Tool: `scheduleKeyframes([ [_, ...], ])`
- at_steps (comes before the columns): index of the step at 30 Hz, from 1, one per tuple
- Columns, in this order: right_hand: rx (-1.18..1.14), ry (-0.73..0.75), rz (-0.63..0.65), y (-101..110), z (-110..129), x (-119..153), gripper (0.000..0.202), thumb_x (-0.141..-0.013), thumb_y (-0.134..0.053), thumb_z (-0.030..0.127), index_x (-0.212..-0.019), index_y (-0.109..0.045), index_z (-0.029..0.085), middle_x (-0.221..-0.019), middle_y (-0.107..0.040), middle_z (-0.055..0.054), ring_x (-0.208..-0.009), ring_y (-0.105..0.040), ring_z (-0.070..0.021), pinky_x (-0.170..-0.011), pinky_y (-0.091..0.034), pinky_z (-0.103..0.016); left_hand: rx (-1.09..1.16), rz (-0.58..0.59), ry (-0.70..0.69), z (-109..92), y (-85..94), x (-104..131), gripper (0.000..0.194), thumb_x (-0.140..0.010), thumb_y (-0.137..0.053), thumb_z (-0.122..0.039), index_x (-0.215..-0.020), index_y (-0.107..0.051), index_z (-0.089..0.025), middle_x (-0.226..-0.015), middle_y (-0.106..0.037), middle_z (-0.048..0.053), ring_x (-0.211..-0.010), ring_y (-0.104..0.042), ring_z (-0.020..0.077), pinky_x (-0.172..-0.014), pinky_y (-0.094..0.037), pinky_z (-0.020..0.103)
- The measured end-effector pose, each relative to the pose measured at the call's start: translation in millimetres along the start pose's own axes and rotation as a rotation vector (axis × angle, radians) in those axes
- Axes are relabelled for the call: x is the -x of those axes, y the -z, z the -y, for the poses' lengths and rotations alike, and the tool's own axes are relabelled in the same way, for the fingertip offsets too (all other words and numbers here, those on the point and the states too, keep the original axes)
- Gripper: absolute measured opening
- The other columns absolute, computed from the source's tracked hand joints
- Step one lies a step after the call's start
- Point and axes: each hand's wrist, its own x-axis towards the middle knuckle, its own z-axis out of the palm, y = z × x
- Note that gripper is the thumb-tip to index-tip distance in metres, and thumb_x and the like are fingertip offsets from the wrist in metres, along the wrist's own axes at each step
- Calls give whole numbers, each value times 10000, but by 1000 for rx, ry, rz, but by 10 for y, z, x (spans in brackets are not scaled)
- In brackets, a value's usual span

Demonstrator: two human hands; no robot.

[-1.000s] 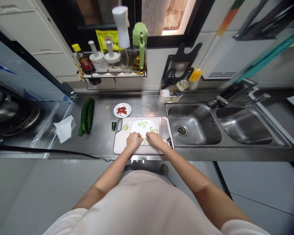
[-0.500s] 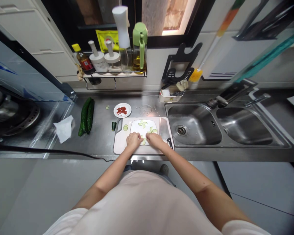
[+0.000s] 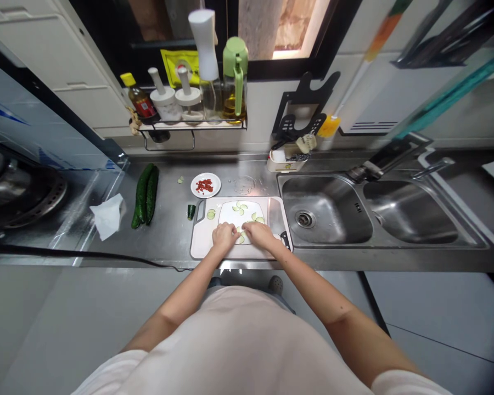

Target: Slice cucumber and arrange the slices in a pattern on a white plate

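My left hand and my right hand meet over the near part of a white plate. Both have their fingertips pinched together at thin cucumber slices, which the fingers partly cover. Farther back on the plate, pale green slices form a pinwheel. Another group of slices lies just beyond my right hand. The plate rests on a cutting board, where a small stack of cucumber slices sits at the left. Beside my right wrist is a knife, its black handle at the board's right edge.
A small dish of chopped red pieces stands behind the board. Whole cucumbers, a cucumber end and a white paper towel lie to the left. A double sink is at the right. Bottles fill a wall rack.
My right hand has shifted slightly left, so its fingertips are closer to my left hand's. My left hand stays almost in place, and the slices look the same.
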Motion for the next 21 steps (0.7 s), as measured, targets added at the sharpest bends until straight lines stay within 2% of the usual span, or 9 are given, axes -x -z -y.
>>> scheduleKeyframes([
  [3,2,47,4,12,26,-19,317,-918,-370,227,-1107,-625,235,-1044,-653,-82,-951,-584,-187,-730,-362,-241,-3,3,9,-6,4,12,226,-829,-570,-444,-813,-647,-233,-978,-619,44,-992,-534,213,-825,-386,315],
  [10,25,44,22,-37,28,-39,345,-923,-364,255,-1139,-633,257,-1018,-659,-83,-959,-587,-195,-750,-370,-250,-2,-3,-4,-13,20,38,222,-836,-561,-439,-823,-649,-235,-979,-615,46,-995,-529,213,-840,-382,319],
  [21,9,12,-23,-57,9,-13,303,-921,-371,252,-1079,-626,208,-1012,-653,-90,-938,-580,-188,-717,-356,-239,-1,-7,-8,1,19,21,230,-832,-564,-449,-816,-643,-234,-968,-619,40,-981,-540,211,-842,-378,324],
])
